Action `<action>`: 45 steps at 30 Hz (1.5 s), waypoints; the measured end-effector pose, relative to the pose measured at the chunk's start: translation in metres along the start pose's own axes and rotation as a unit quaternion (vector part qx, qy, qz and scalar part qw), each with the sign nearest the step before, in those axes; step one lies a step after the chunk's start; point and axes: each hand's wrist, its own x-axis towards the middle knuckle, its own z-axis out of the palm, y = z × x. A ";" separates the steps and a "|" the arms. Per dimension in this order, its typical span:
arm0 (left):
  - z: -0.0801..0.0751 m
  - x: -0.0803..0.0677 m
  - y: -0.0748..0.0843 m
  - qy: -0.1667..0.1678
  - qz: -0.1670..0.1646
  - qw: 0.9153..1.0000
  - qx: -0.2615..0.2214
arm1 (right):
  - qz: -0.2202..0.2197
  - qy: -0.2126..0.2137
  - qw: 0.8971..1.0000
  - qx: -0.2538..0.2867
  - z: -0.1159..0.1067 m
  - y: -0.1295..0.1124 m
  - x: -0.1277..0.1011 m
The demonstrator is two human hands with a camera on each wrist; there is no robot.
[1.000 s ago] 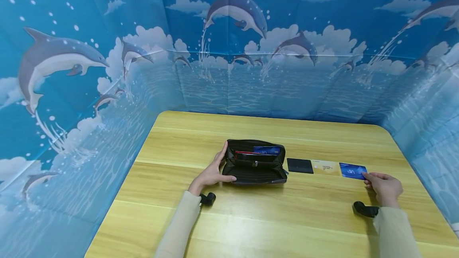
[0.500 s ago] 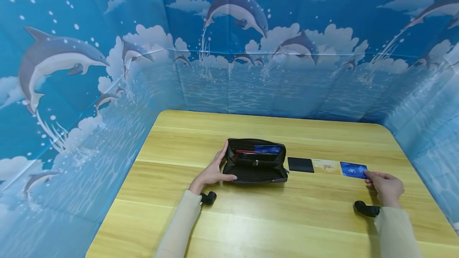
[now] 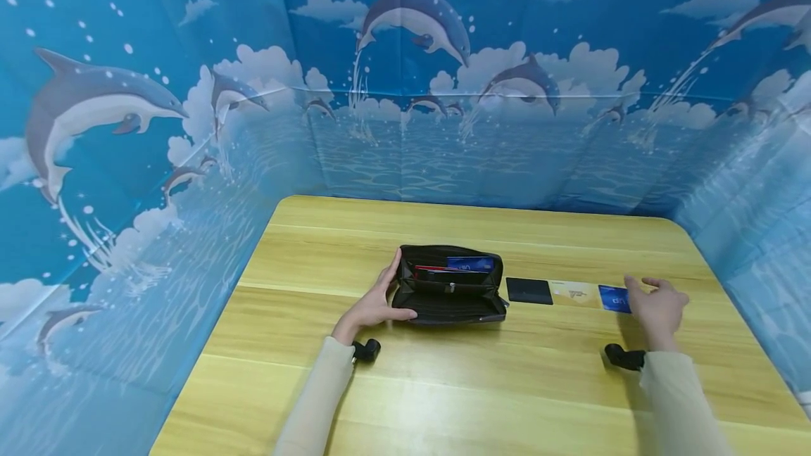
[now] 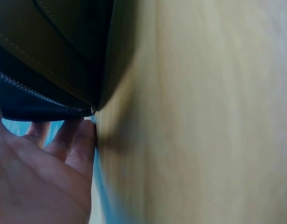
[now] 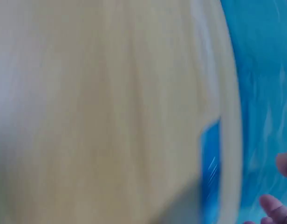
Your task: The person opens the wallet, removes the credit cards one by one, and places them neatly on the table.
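A: Left hand?
B: We've got it gripping the left end of the wallet on the table, thumb on front lip, fingers behind, likely propping it open.
A: Right hand?
B: Fingers apart, holding nothing we see, over the blue card; contact, can't tell. Right of the wallet: black card, yellow card, blue, probably lined up to show each.

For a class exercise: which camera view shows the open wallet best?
The head view: it shows the wallet almost whole and open, with a blue card inside. The left wrist view crops it to one corner with its zipper, by the left hand; the right wrist view shows none.
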 end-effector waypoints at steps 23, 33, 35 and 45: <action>0.000 0.000 0.001 0.001 -0.005 1.000 0.000 | -0.417 -0.078 0.905 0.034 0.076 -0.139 -0.047; 0.002 0.000 0.000 -0.001 0.000 1.000 0.008 | -0.461 -0.139 0.876 0.020 0.094 -0.158 -0.062; 0.002 0.000 0.000 -0.002 0.002 1.000 0.005 | -0.463 -0.147 0.874 0.012 0.097 -0.159 -0.064; 0.001 0.000 0.001 -0.001 0.003 1.000 0.003 | -0.469 -0.139 0.872 -0.017 0.107 -0.161 -0.066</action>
